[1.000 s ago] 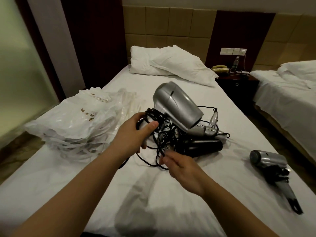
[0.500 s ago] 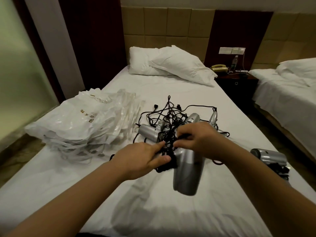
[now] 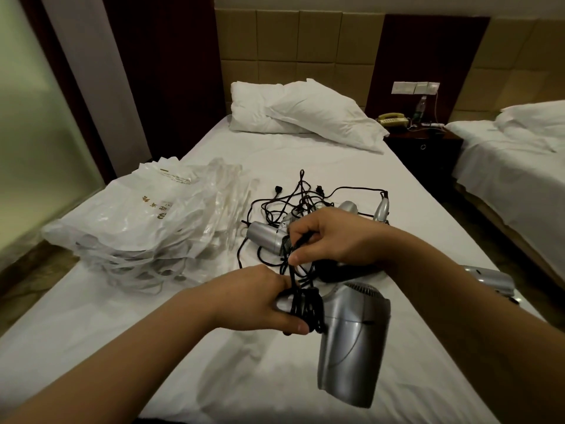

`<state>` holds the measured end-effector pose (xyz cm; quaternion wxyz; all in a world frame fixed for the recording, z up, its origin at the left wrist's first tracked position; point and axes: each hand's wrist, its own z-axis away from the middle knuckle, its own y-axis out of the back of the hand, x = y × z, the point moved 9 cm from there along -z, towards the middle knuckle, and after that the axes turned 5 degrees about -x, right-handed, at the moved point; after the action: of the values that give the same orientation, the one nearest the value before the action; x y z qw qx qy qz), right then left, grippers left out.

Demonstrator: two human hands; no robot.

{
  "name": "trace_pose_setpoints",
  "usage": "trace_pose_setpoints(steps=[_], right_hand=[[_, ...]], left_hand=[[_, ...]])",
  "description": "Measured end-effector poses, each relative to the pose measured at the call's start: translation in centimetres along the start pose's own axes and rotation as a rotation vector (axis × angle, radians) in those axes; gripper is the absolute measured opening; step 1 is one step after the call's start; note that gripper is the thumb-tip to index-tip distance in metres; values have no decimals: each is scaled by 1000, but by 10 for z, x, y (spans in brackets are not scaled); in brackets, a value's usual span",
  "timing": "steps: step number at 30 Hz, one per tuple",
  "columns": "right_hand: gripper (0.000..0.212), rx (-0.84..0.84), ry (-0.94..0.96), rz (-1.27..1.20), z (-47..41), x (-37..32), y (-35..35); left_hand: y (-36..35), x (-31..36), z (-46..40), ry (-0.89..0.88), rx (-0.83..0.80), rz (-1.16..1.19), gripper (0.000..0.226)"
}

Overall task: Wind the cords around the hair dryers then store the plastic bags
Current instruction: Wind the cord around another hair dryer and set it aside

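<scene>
Translucent white plastic bags (image 3: 134,228), one crumpled pile, count unclear, on the white-sheeted bed (image 3: 122,332) at left. Left hand (image 3: 260,301) gripping the cord-wrapped handle of a large silver hair dryer (image 3: 351,344), barrel hanging down above the sheet. Black cord (image 3: 305,304) coiled in several turns round that handle, one strand running up to the right hand (image 3: 330,237), pinched between thumb and fingers. Behind the hands, a tangle of loose black cords (image 3: 293,200) with at least three more silver hair dryers (image 3: 266,237) among them. Fifth silver dryer (image 3: 489,278) at far right, partly hidden by the forearm.
</scene>
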<state>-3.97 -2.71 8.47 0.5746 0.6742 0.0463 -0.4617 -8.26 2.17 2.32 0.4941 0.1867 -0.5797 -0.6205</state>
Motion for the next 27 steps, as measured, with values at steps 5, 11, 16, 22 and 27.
trace_pose_setpoints(steps=[5,11,16,22,27], right_hand=[[27,25,-73,-278,3,48,2],[18,156,20,-602,-5,73,-24],[32,335,-93,-583,-2,83,-49],[15,318,-239,-74,4,81,-69],[18,354,-270,287,27,55,-62]], left_hand=[[20,4,13,-54,137,166,41],[41,-3,27,-147,293,749,68],[59,-19,22,-228,510,1094,45],[62,-41,20,-74,775,1219,34],[59,-68,32,125,927,1169,27]])
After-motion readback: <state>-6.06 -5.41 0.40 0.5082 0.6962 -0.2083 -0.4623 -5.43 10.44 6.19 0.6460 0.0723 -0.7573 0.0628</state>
